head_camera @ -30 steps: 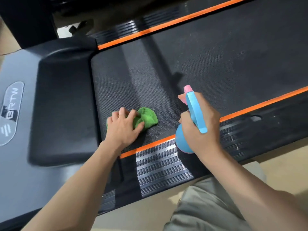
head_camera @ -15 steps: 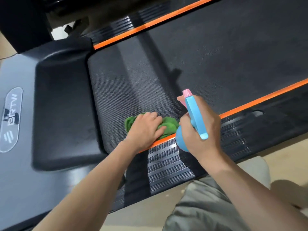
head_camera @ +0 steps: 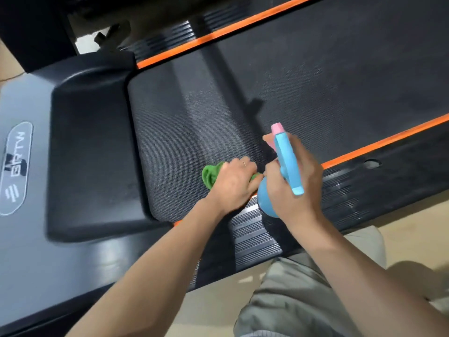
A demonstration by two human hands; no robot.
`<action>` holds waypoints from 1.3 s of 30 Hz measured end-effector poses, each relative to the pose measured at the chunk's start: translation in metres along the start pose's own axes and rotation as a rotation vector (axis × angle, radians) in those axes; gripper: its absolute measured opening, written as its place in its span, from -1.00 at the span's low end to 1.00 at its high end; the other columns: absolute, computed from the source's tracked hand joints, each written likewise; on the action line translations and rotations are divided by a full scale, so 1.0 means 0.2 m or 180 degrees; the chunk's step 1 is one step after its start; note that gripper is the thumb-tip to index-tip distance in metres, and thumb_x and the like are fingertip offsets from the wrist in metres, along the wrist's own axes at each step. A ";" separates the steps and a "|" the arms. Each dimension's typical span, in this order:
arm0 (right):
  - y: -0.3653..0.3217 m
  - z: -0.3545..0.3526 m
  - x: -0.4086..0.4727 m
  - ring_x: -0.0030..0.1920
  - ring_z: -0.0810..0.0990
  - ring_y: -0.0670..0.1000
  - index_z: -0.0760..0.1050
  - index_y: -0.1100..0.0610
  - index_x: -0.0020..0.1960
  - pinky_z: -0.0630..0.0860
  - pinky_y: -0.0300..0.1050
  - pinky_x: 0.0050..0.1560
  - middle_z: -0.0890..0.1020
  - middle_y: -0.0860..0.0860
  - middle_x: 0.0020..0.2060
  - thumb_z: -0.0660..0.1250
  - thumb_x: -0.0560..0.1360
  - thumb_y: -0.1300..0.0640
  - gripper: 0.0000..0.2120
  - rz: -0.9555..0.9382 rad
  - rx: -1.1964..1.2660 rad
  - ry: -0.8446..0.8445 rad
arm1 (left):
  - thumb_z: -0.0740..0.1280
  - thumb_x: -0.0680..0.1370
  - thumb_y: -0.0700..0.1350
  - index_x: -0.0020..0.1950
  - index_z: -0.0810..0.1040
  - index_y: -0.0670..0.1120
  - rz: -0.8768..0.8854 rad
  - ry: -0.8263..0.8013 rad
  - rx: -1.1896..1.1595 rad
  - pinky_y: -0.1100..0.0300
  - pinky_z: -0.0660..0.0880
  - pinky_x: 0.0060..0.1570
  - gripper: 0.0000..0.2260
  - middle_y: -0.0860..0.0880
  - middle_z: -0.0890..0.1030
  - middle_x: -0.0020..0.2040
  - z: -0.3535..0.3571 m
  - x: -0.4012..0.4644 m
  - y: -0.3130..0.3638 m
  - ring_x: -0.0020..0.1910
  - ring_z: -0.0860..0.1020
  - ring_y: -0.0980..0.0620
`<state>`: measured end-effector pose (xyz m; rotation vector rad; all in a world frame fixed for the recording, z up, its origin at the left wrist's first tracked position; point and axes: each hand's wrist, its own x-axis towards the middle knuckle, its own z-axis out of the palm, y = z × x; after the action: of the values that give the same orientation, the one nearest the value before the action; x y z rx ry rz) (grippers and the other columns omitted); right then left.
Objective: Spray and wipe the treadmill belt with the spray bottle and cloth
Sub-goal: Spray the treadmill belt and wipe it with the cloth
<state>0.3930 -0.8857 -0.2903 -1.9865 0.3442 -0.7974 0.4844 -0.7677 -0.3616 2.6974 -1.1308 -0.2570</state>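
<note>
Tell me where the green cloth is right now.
In the head view, the green cloth lies under the left hand on the belt's near edge, beside the spray bottle.

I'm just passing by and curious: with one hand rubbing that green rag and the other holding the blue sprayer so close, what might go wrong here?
1. The left hand rubs the green cloth right beside the right hand gripping the spray bottle; they could bump.
2. The cloth sits near the belt's near edge, by the orange strip, so a stroke could slide onto the ribbed side rail.
3. The pink nozzle points across the belt, not at the cloth; a squeeze may wet a stretch that the cloth is not on.
</note>
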 end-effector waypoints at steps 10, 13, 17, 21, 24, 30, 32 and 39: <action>0.03 0.00 0.02 -0.17 0.66 0.24 0.62 0.16 0.20 0.61 0.18 -0.10 0.69 0.03 -0.08 0.22 0.39 0.30 -0.58 0.0179 0.0007 -0.0016 | 0.15 0.50 0.37 0.26 0.46 0.17 -0.0401 -0.0139 -0.0027 -0.05 0.41 0.22 -0.55 -0.13 0.37 0.20 -0.13 -0.35 -0.33 0.12 0.39 -0.15; 0.02 -0.01 0.01 -0.15 0.66 0.21 0.62 0.19 0.20 0.61 0.15 -0.08 0.70 0.04 -0.06 0.23 0.38 0.33 -0.58 0.0072 -0.0042 0.0015 | 0.07 0.53 0.33 0.10 0.53 0.04 -0.0206 -0.0093 0.0786 -0.03 0.40 0.02 -0.55 -0.16 0.44 0.11 -0.08 -0.28 -0.21 0.00 0.41 -0.16; 0.02 0.00 0.01 -0.17 0.68 0.25 0.61 0.18 0.18 0.62 0.17 -0.10 0.69 0.06 -0.09 0.22 0.39 0.33 -0.59 0.0126 0.0047 -0.0031 | -0.01 0.54 0.33 0.12 0.54 0.02 -0.0545 -0.0401 0.0934 -0.02 0.44 0.03 -0.49 -0.14 0.51 0.07 -0.11 -0.38 -0.27 0.01 0.49 -0.16; 0.03 -0.01 0.01 -0.22 0.63 0.28 0.62 0.21 0.14 0.60 0.18 -0.18 0.68 0.12 -0.15 0.22 0.38 0.33 -0.62 0.0062 0.0002 0.0043 | 0.00 0.49 0.31 -0.13 0.55 -0.04 -0.1244 -0.0172 0.0961 -0.04 0.52 -0.15 -0.49 -0.13 0.51 -0.16 -0.15 -0.60 -0.42 -0.16 0.53 -0.22; 0.02 0.00 0.01 -0.14 0.64 0.27 0.63 0.21 0.17 0.61 0.19 -0.12 0.71 0.10 -0.06 0.23 0.37 0.34 -0.59 0.0116 0.0032 0.0046 | -0.02 0.51 0.30 -0.10 0.59 -0.03 -0.1119 -0.0271 0.1060 -0.01 0.48 -0.16 -0.47 -0.10 0.51 -0.15 -0.13 -0.53 -0.36 -0.15 0.53 -0.18; 0.01 -0.02 0.00 0.01 0.68 0.21 0.62 0.23 0.21 0.59 0.10 0.04 0.72 0.06 0.09 0.22 0.36 0.34 -0.55 0.0011 0.0010 0.0066 | 0.18 0.59 0.21 0.05 0.57 -0.06 -0.0202 -0.0124 0.0292 0.01 0.39 -0.19 -0.62 -0.10 0.43 -0.15 -0.03 -0.09 -0.03 -0.17 0.49 -0.18; 0.01 -0.02 0.00 -0.01 0.67 0.20 0.61 0.24 0.19 0.58 0.06 0.05 0.71 0.06 0.05 0.22 0.37 0.35 -0.57 -0.0003 0.0037 0.0018 | 0.17 0.59 0.21 0.03 0.56 -0.09 -0.0063 -0.0166 0.0386 0.02 0.37 -0.22 -0.60 -0.15 0.47 -0.14 -0.04 -0.06 -0.04 -0.19 0.49 -0.21; 0.02 -0.01 0.02 -0.14 0.66 0.25 0.62 0.20 0.19 0.61 0.15 -0.10 0.72 0.10 -0.06 0.23 0.39 0.34 -0.58 0.0099 -0.0001 0.0001 | 0.08 0.52 0.26 -0.04 0.57 -0.04 -0.0952 -0.0057 0.0645 0.02 0.48 -0.19 -0.56 -0.09 0.46 -0.19 -0.13 -0.63 -0.42 -0.22 0.51 -0.18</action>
<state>0.3943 -0.8908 -0.2917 -1.9767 0.3745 -0.7779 0.4609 -0.6168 -0.3475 3.0477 -0.7914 -0.2223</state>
